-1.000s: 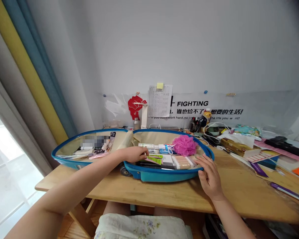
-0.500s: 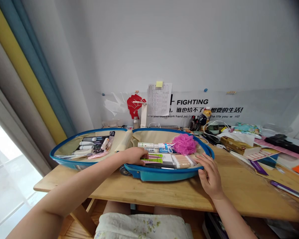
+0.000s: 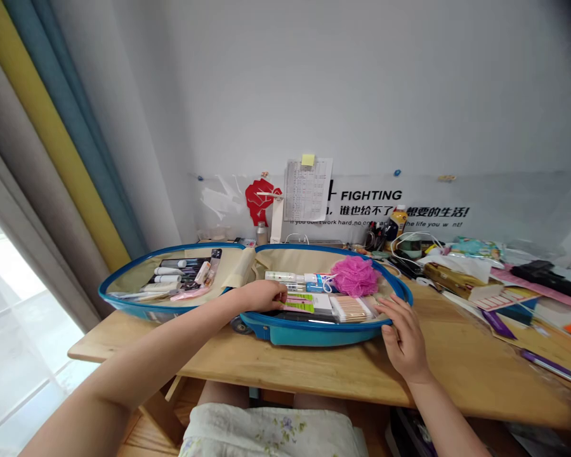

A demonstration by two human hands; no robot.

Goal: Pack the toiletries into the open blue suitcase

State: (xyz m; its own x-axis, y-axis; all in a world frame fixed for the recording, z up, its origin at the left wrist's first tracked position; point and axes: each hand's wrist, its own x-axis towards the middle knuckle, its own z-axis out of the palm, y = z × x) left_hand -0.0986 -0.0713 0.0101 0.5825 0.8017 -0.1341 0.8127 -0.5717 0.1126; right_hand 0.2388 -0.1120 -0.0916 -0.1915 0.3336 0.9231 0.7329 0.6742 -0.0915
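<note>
A blue suitcase [image 3: 309, 336] with a beige lining lies spread in two halves on the wooden table. Reaching into its right half, my left hand [image 3: 265, 296] has its fingers closed on the near end of a flat green-and-pink packet [image 3: 301, 304]; the fingertips are partly hidden. My right hand [image 3: 404, 333] lies over the right rim, fingers hooked inside and thumb outside. Beside the packet sits a clear pack of cotton swabs [image 3: 352, 309]. Behind are a pink bath puff [image 3: 356, 276], a white-capped blue bottle [image 3: 316, 282] and a pale green-and-white tube [image 3: 280, 277].
The left half holds white tubes [image 3: 167, 279] and a pink item [image 3: 191, 294]. To the right on the table [image 3: 447, 355] are a tissue pack [image 3: 457, 279], a purple pen-like item [image 3: 554, 368] and cables. A yellow-labelled bottle [image 3: 398, 222] stands by the wall.
My left hand has shifted slightly at the packet's end, and the packet sits a little differently. My right hand stays on the rim. The view has moved slightly left.
</note>
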